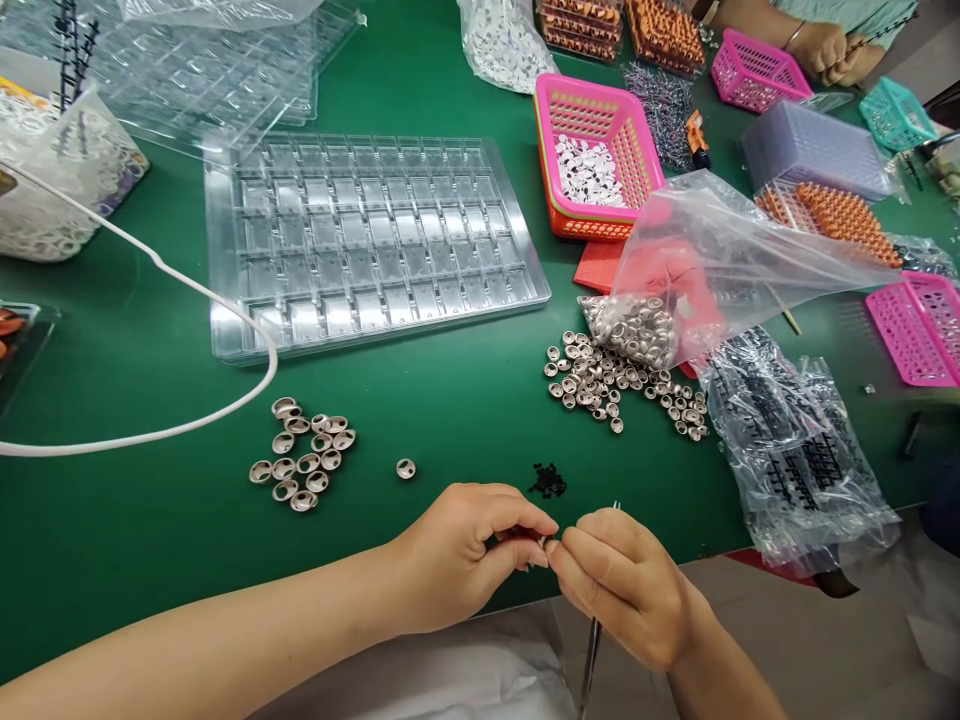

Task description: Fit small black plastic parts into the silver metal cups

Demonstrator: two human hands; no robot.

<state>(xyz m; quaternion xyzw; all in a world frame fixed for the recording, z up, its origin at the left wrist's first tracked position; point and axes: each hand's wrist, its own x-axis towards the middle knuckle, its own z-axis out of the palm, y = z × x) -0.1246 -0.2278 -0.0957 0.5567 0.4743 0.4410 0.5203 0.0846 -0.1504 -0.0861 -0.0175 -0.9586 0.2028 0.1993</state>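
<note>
Two hands are being held together at the bench [450, 400] edge: a small metal cap [543, 541] is being pinched by the left hand [457, 560], tweezers [596, 630] are being gripped by the right hand [626, 585], for close fitting. Loose caps [304, 455] are being kept nearby.

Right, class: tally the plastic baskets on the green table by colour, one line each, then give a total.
Pink baskets: 3
Teal baskets: 1
Total: 4
</note>
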